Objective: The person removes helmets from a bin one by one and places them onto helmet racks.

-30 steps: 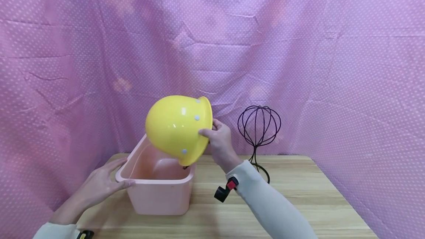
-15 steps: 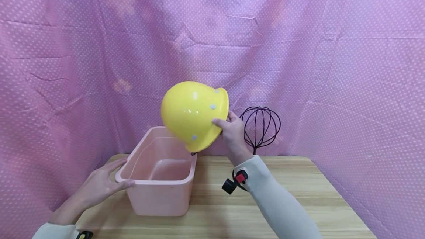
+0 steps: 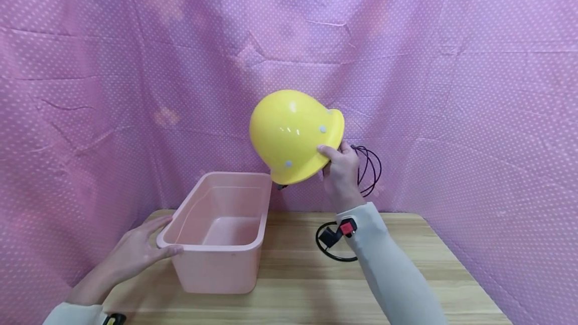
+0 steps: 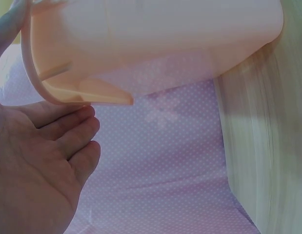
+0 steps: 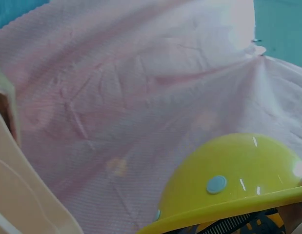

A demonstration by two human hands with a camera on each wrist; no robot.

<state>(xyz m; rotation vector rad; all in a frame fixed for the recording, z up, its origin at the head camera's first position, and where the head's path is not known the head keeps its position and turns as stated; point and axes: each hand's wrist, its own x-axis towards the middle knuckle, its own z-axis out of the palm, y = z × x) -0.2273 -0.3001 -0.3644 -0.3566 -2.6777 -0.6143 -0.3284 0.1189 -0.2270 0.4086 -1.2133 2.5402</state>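
Observation:
A yellow hard hat (image 3: 289, 124) with pale round studs is held up in the air, tilted, its crown toward the left. My right hand (image 3: 344, 177) grips its brim, thumb on the outer shell and fingers underneath. The right wrist view shows the hat's shell (image 5: 238, 170) with dark webbing and straps below the brim. On the table, a pink plastic bin (image 3: 221, 270) stands to the left, with nothing inside that shows. My left hand (image 3: 135, 250) holds its near left corner, thumb at the front rim and fingers along the left side, seen also in the left wrist view.
Behind my right arm stands a black wire stand with a globe-shaped top (image 3: 372, 169) and a ring base (image 3: 336, 257), partly hidden. The wooden table (image 3: 289, 295) is bordered by purple dotted cloth (image 3: 406, 89) at the back and sides.
My right hand has lifted the hard hat up and to the right, from over the bin to beyond its right rim. It now covers part of the wire stand. The left hand stays put.

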